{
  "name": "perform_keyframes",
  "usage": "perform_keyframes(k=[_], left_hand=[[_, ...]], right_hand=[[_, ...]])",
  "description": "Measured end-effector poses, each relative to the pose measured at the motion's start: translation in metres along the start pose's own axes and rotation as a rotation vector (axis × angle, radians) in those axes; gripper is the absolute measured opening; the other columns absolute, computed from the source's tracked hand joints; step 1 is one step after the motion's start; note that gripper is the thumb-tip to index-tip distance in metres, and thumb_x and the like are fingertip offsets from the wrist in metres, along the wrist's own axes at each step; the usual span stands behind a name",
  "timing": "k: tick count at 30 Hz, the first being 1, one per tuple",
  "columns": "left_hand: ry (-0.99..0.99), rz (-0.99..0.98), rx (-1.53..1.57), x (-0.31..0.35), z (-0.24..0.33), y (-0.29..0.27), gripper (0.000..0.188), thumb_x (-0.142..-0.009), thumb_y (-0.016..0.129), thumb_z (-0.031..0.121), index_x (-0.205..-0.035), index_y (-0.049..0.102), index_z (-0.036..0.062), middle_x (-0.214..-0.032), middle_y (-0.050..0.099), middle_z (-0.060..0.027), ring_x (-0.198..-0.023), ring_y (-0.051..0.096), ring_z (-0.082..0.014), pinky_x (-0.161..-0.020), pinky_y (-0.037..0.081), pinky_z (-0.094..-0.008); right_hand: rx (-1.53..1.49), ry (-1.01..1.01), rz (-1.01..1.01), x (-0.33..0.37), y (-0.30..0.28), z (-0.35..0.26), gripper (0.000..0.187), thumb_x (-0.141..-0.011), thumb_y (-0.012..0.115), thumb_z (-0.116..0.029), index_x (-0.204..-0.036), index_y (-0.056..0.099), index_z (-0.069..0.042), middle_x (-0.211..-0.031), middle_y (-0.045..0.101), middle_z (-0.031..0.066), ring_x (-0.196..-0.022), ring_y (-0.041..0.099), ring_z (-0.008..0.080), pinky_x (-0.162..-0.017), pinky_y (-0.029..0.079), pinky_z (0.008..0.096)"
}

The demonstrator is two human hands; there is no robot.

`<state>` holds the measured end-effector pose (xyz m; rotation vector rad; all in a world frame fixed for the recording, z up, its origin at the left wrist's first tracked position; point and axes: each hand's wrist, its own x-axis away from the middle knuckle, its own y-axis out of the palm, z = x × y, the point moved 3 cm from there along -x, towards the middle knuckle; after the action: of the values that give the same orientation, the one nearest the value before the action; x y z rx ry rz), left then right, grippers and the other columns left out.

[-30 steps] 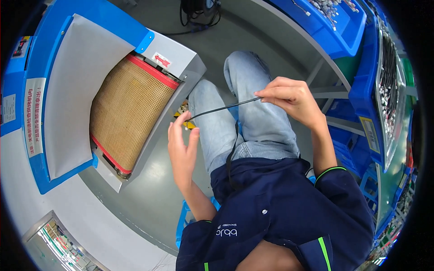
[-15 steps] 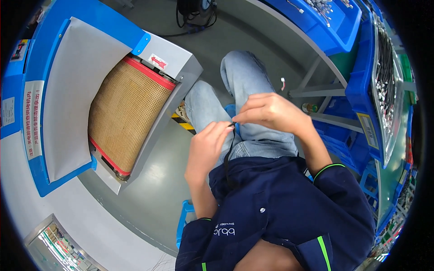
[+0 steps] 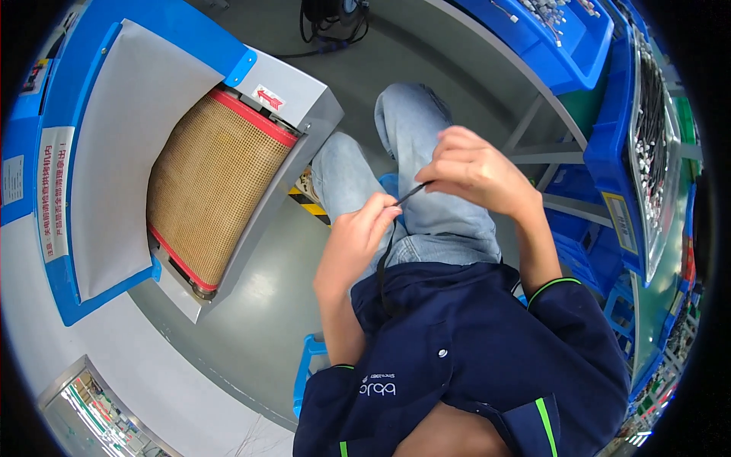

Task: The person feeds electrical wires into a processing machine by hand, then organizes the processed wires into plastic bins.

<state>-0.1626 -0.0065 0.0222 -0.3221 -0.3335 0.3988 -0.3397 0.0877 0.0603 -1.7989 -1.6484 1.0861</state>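
Observation:
A thin black cord is drawn straight between my two hands, above my lap. My left hand is closed, pinching the cord between thumb and fingertips. Up and to the right of it, my right hand pinches the cord with its fingers curled. From my left hand the cord's lower length hangs down in a curve against my dark jacket. Whatever lies inside the curled right fingers is hidden.
At left stands a blue and grey machine with a brown mesh conveyor belt. To the right, a blue bin holds small wires with white connectors, and another tray holds black cables. A blue stool shows under me.
My right hand has moved up and right, away from my left, and a length of cord now shows between them. The small connector wire seen on the floor is no longer visible.

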Motion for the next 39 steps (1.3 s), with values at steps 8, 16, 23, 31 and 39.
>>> perform_keyframes(k=[8,16,23,31,39], left_hand=[[0.064,-0.026,0.090,-0.010,0.007,0.000,0.014,-0.093,0.053,0.017,-0.093,0.055,0.0036,-0.069,0.057,-0.0161,-0.060,0.056,-0.0330,-0.054,0.041,-0.0352],[-0.057,0.067,-0.064,0.008,-0.036,-0.026,0.014,-0.092,0.053,0.018,-0.091,0.056,0.0045,-0.071,0.057,-0.0123,-0.059,0.056,-0.0241,-0.056,0.043,-0.0328],[-0.088,0.160,-0.141,0.014,-0.044,-0.041,0.013,-0.090,0.056,0.016,-0.090,0.058,0.0031,-0.069,0.056,-0.0103,-0.058,0.055,-0.0194,-0.056,0.043,-0.0305],[0.221,0.172,-0.177,-0.009,-0.007,-0.001,0.014,-0.088,0.060,0.015,-0.093,0.061,0.0023,-0.081,0.059,-0.0122,-0.064,0.057,-0.0274,-0.058,0.044,-0.0340],[0.110,0.329,-0.185,0.002,-0.004,-0.017,0.013,-0.087,0.062,0.013,-0.093,0.061,0.0018,-0.077,0.056,-0.0115,-0.062,0.054,-0.0260,-0.056,0.042,-0.0343]], right_hand=[[-0.129,-0.006,0.000,-0.007,0.017,-0.010,0.009,-0.068,0.071,-0.007,-0.074,0.064,-0.006,-0.074,0.061,0.0021,-0.079,0.061,0.0198,-0.084,0.050,0.0376],[0.068,0.099,0.122,0.018,-0.020,0.037,0.013,-0.065,0.072,-0.002,-0.073,0.064,-0.008,-0.073,0.063,-0.0005,-0.075,0.059,0.0181,-0.093,0.046,0.0420],[0.093,0.356,0.060,0.031,-0.035,0.054,0.014,-0.066,0.072,-0.001,-0.076,0.064,-0.005,-0.070,0.059,0.0016,-0.076,0.059,0.0203,-0.103,0.036,0.0471],[-0.339,0.101,-0.067,-0.010,0.035,0.001,0.026,-0.078,0.068,-0.014,-0.103,0.062,-0.009,-0.082,0.065,0.0056,-0.078,0.065,0.0229,-0.076,0.052,0.0360],[-0.306,0.072,0.138,-0.008,0.026,0.009,0.015,-0.073,0.073,-0.008,-0.087,0.068,-0.004,-0.077,0.065,0.0058,-0.067,0.064,0.0188,-0.056,0.050,0.0277]])
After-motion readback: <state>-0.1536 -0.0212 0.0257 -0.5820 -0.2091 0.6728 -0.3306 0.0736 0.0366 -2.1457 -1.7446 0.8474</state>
